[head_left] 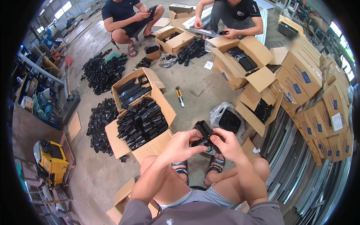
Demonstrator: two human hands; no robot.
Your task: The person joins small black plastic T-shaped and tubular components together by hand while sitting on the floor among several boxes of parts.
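Between my two hands, above my feet, is a glossy black hollow profile piece [203, 128], its open end tilted up and away from me. My left hand [186, 141] grips its lower left side, thumb across the front. On the other side my right hand [226, 142] pinches it with thumb and fingers; any smaller part between the fingertips is too small to tell. Just beyond my right hand stands a clear plastic bag [229, 120] of small black parts. To the left, an open cardboard box [173, 108] holds rows of similar black pieces.
Loose black parts [104, 71] lie heaped on the floor at left. A yellow-handled utility knife [180, 96] lies mid-floor. Open boxes [225, 71] and stacked cartons [300, 75] stand right, beside long metal profiles [296, 180]. Two people sit at the far side, one holding a black part.
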